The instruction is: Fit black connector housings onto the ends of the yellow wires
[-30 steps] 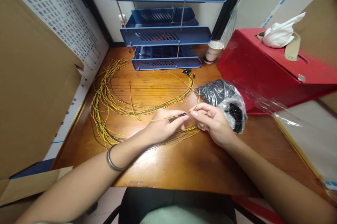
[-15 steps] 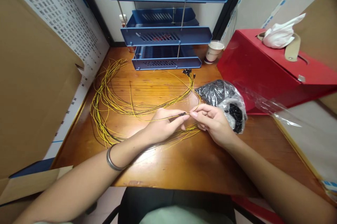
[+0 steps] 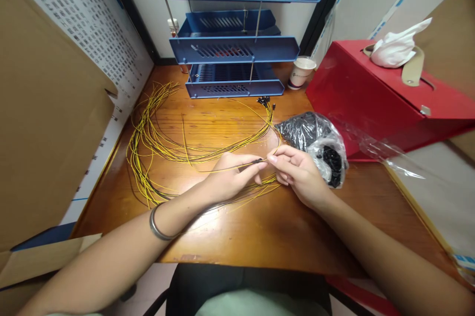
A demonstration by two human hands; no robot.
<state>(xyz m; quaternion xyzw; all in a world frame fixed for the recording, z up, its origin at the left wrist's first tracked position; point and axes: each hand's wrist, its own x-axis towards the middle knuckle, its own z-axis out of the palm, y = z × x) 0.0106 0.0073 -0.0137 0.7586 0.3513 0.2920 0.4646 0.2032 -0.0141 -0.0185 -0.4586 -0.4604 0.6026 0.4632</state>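
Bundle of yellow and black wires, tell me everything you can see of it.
The bundle is many thin yellow and black strands, plastic-coated by their look, lying in a loose open curve on the wooden desk. Small black tips cluster at one end. Its near run passes under the left hand; contact there is unclear.
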